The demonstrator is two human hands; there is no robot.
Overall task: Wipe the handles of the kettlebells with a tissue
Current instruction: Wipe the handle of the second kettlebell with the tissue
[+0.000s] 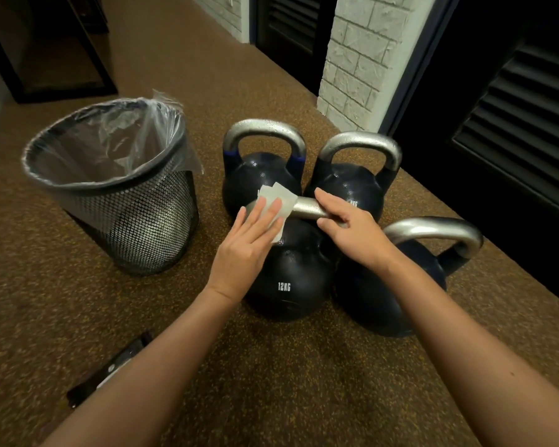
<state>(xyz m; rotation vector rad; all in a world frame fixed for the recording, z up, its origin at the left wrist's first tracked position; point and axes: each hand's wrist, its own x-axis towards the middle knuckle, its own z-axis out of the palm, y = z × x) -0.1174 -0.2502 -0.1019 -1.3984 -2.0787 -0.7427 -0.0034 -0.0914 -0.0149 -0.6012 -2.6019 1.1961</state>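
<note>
- The tissue (276,201) is white and folded. It lies over the left end of the silver handle (305,208) of the 12KG kettlebell (286,272), which is the near left one of four.
- The left hand (247,245) presses the tissue onto the handle. Its fingers (265,214) are straight and flat, not curled round anything.
- The right hand (352,232) rests on the right part of the same handle. Its fingers lie over the bar and the thumb sits on the near side, so it looks like a loose hold to keep the bell steady.
- I think the step now is wiping this first near handle. The tissue covers only the left end, so the bare middle seems not done yet.
- Next, the tissue should slide along the bar to the right, and the right hand will need to move out of the way.
- Three more kettlebells stand on the floor (207,350) close by: the far left kettlebell (260,179), the far right kettlebell (349,185) and the near right kettlebell (397,285). Their handles are bare.
- A mesh bin (142,227) with a clear bag stands on the floor to the left, ready for the used tissue.
- A dark packet (110,371) lies on the floor near the left arm.
</note>
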